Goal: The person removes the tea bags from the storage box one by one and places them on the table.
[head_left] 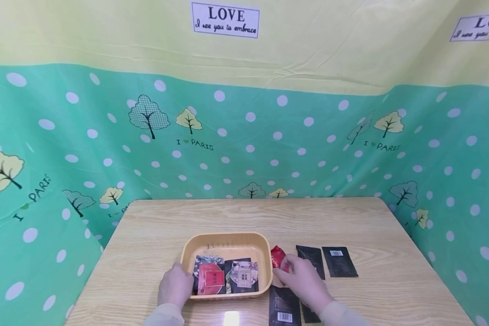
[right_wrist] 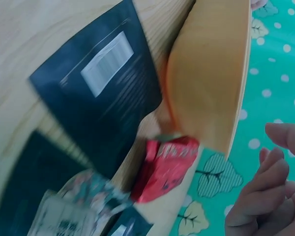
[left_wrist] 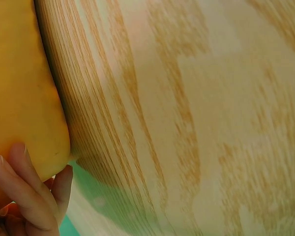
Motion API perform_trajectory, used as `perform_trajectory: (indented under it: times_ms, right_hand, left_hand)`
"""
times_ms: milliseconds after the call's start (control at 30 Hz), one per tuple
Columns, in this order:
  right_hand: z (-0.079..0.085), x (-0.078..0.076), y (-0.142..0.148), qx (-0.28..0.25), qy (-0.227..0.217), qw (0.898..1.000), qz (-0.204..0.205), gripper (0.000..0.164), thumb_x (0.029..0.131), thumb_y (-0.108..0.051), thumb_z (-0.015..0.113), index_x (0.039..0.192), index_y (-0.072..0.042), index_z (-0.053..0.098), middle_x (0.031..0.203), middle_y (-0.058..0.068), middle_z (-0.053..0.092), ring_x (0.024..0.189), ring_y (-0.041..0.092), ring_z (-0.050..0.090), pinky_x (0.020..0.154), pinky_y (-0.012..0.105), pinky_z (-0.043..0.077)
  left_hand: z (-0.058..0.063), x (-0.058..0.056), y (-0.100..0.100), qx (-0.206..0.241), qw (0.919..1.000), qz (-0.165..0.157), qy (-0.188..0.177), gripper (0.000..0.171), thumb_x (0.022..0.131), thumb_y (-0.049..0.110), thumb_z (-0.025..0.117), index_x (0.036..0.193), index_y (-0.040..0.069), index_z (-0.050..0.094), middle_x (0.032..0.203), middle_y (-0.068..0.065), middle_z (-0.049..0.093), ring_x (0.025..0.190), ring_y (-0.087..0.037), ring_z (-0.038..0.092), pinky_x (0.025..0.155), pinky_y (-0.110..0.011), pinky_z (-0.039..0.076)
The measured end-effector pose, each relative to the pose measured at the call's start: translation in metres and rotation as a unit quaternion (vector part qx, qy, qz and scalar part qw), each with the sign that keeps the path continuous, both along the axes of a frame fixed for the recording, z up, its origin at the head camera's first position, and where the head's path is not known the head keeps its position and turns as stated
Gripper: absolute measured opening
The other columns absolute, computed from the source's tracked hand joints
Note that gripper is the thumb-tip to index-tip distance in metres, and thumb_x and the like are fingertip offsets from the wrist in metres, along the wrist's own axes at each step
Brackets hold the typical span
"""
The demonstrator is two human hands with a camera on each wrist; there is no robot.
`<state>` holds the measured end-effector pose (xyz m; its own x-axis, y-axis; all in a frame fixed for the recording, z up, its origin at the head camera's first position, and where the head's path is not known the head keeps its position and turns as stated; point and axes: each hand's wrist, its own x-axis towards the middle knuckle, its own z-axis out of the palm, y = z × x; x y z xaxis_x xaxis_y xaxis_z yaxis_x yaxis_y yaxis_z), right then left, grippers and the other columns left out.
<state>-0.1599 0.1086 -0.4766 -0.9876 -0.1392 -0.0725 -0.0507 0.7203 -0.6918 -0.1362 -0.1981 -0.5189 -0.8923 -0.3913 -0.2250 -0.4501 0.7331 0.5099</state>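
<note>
A shallow yellow-orange plastic tray (head_left: pixel 232 237) sits on the table, with several flat packets (head_left: pixel 212 278) inside, some red, some dark with floral circles. My left hand (head_left: pixel 176 286) holds the tray's left side; in the left wrist view its fingers (left_wrist: pixel 22 184) lie against the outer wall near a corner. A crumpled red packet (right_wrist: pixel 169 169) lies just outside the tray's right wall. Above it in the head view is my right hand (head_left: pixel 303 278), partly covering it. The right wrist view shows that hand's fingers (right_wrist: pixel 265 196) loosely bent, apart from the red packet.
Black packets with white barcode labels lie right of the tray, one (head_left: pixel 340 261) farthest right and another (head_left: pixel 284 308) near the front. A floral packet (right_wrist: pixel 96 196) shows in the right wrist view. Polka-dot curtain (head_left: pixel 248 136) surrounds the wood-grain table (head_left: pixel 155 226).
</note>
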Motion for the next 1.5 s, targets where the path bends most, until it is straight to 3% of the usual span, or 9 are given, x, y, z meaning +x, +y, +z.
perform_trajectory:
  times_ms: [267, 567, 767, 967, 1167, 1300, 1500]
  right_hand:
    - [-0.005, -0.005, -0.024, -0.061, -0.002, 0.997, 0.055, 0.021, 0.079, -0.031, 0.071, 0.081, -0.014, 0.058, 0.056, -0.006, 0.048, 0.046, 0.006, 0.045, 0.040, 0.020, 0.036]
    - [-0.012, -0.007, -0.042, -0.065, 0.032, 0.993, 0.091, 0.017, 0.079, -0.028, 0.071, 0.080, -0.015, 0.059, 0.056, -0.010, 0.047, 0.045, 0.002, 0.039, 0.040, 0.018, 0.033]
    - [-0.016, -0.011, -0.052, -0.069, 0.037, 0.990, 0.116, 0.015, 0.080, -0.024, 0.070, 0.084, -0.013, 0.061, 0.062, -0.010, 0.052, 0.051, 0.001, 0.044, 0.047, 0.018, 0.039]
    - [-0.023, -0.014, -0.061, 0.002, 0.067, 0.985, 0.162, 0.021, 0.079, -0.024, 0.070, 0.093, -0.010, 0.063, 0.072, -0.010, 0.053, 0.061, 0.001, 0.047, 0.055, 0.018, 0.043]
    - [-0.032, -0.016, -0.066, 0.101, 0.124, 0.968, 0.193, 0.035, 0.076, -0.029, 0.073, 0.102, -0.007, 0.065, 0.091, -0.001, 0.062, 0.080, 0.009, 0.056, 0.075, 0.028, 0.051]
    - [-0.034, -0.016, -0.070, 0.139, 0.132, 0.961, 0.198, 0.044, 0.074, -0.034, 0.074, 0.107, -0.006, 0.064, 0.101, 0.005, 0.065, 0.093, 0.019, 0.060, 0.084, 0.034, 0.051]
    - [-0.034, -0.018, -0.076, 0.173, 0.127, 0.956, 0.201, 0.048, 0.072, -0.034, 0.076, 0.108, -0.006, 0.064, 0.099, 0.005, 0.065, 0.093, 0.019, 0.060, 0.084, 0.033, 0.051]
  left_hand:
    - [-0.001, -0.001, -0.001, 0.000, 1.0000, -0.002, -0.002, 0.040, 0.083, 0.008, 0.047, 0.115, -0.017, 0.046, 0.096, -0.034, 0.059, 0.081, -0.040, 0.062, 0.068, -0.050, 0.051]
    - [0.000, -0.001, 0.001, -0.001, 1.0000, 0.002, -0.007, 0.043, 0.084, 0.009, 0.047, 0.119, -0.017, 0.044, 0.100, -0.035, 0.058, 0.084, -0.042, 0.062, 0.070, -0.050, 0.052]
    - [0.000, -0.001, 0.000, -0.003, 1.0000, -0.001, -0.005, 0.040, 0.084, 0.009, 0.048, 0.115, -0.016, 0.046, 0.094, -0.032, 0.060, 0.079, -0.038, 0.063, 0.067, -0.049, 0.052]
    - [-0.002, -0.001, 0.000, -0.005, 1.0000, -0.003, -0.004, 0.040, 0.084, 0.009, 0.048, 0.115, -0.017, 0.046, 0.093, -0.032, 0.060, 0.077, -0.037, 0.063, 0.066, -0.048, 0.052]
    - [0.000, -0.002, 0.000, 0.002, 0.9999, 0.002, -0.015, 0.043, 0.085, 0.009, 0.047, 0.120, -0.017, 0.043, 0.100, -0.035, 0.058, 0.084, -0.041, 0.062, 0.069, -0.049, 0.052]
    - [0.001, -0.002, 0.001, 0.008, 0.9998, 0.004, -0.019, 0.043, 0.085, 0.009, 0.047, 0.120, -0.017, 0.043, 0.101, -0.035, 0.057, 0.083, -0.040, 0.062, 0.068, -0.048, 0.053]
    - [-0.001, -0.001, 0.000, 0.008, 0.9999, 0.006, -0.011, 0.042, 0.085, 0.008, 0.047, 0.119, -0.016, 0.044, 0.098, -0.034, 0.059, 0.080, -0.038, 0.063, 0.067, -0.049, 0.052]
